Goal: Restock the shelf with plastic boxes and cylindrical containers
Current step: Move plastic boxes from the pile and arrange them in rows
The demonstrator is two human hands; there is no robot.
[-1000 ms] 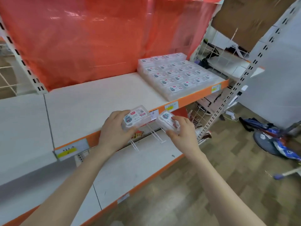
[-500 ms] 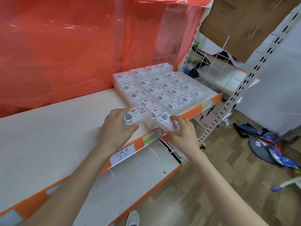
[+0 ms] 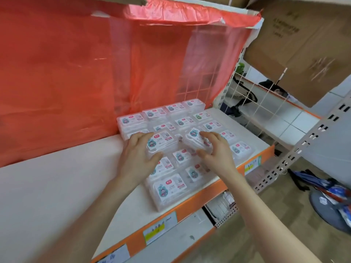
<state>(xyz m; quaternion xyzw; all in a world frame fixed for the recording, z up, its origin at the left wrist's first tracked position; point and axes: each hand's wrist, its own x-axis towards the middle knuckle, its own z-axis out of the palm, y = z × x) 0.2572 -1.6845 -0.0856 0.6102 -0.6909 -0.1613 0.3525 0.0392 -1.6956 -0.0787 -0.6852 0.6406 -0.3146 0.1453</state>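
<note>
Several clear plastic boxes (image 3: pixel 169 186) with cartoon labels lie in rows on the right part of the white shelf (image 3: pixel 57 186). My left hand (image 3: pixel 138 158) grips one clear box (image 3: pixel 161 142) by its left side, just above the stacked rows. My right hand (image 3: pixel 214 150) holds a second clear box (image 3: pixel 197 138), tilted, with thumb below and fingers over its top. Both held boxes hover over the middle of the stock. No cylindrical containers are in view.
A red plastic sheet (image 3: pixel 95 73) hangs behind the shelf. The orange shelf edge (image 3: pixel 199 202) carries price tags. A wire grid panel (image 3: pixel 247 103) and perforated uprights (image 3: pixel 296 149) stand at right, cardboard boxes (image 3: pixel 303 44) overhead, bags (image 3: pixel 322 188) on the floor.
Both hands carried their boxes up and forward from in front of the shelf edge to over the rows of stock. The view has closed in on the shelf.
</note>
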